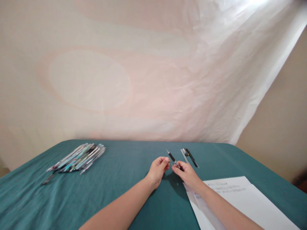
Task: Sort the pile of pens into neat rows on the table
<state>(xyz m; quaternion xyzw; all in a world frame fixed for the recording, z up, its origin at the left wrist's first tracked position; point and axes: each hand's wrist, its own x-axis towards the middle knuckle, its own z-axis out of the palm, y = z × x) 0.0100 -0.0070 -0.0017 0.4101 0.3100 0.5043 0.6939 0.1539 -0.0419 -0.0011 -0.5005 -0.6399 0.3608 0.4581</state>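
My right hand [183, 170] is closed around a pen [171, 156] with a black grip, its thin metal tip pointing up and to the left. Just left of it, my left hand [159, 167] has its thumb and fingers pinched together. Whatever sits in that pinch, if anything, is too small to make out. The two hands are close together above the green cloth, with a narrow gap between their fingertips. Right behind my right hand lie a black pen [192, 157] and a grey pen [184, 156].
A large heap of pens [79, 158] lies at the left on the green tablecloth [124, 179], a dark brush-like piece [48, 179] beside it. White paper sheets [254, 204] with handwriting lie at the right under my right forearm. A pale sheet [148, 70] hangs behind the table.
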